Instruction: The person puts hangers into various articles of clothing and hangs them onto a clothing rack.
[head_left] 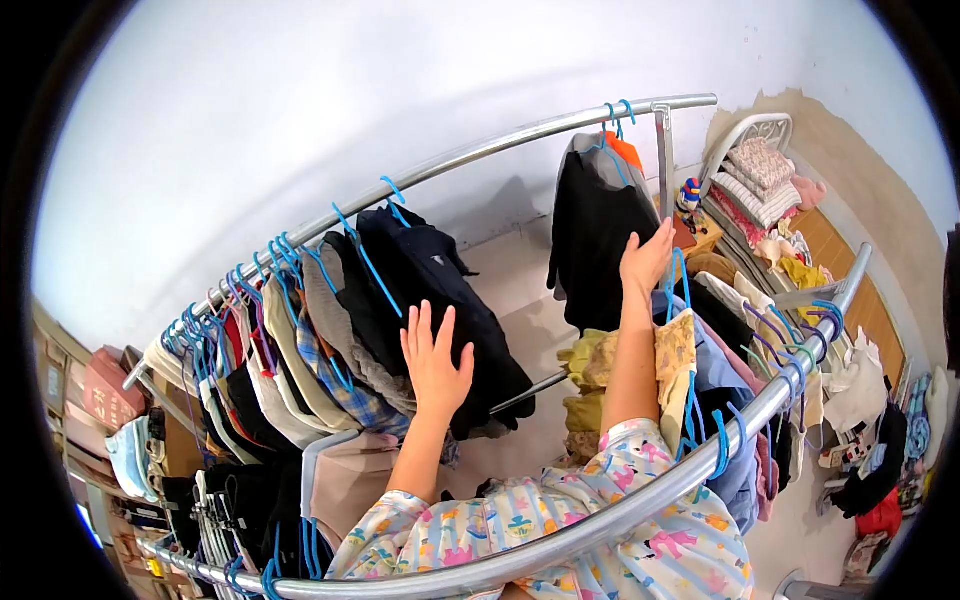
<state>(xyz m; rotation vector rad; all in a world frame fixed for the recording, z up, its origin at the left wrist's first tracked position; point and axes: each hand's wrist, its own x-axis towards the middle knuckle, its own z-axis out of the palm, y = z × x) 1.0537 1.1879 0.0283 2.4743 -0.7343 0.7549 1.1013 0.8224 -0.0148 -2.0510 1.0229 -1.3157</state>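
Observation:
My left hand is raised with its fingers spread, in front of dark garments on the far rail. The closest of these is a black garment on a blue hanger; I cannot tell whether my palm touches it. Toward the rail's right end, my right hand has its fingers stretched out beside a black long-sleeved top. Grey and orange clothes show behind that top. Between the two groups the far rail is bare. Neither hand grips anything visible.
A near metal rail curves across in front of my body, with clothes and blue hangers on it. Many garments crowd the far rail's left part. At right are a bed with folded bedding and piled clothes.

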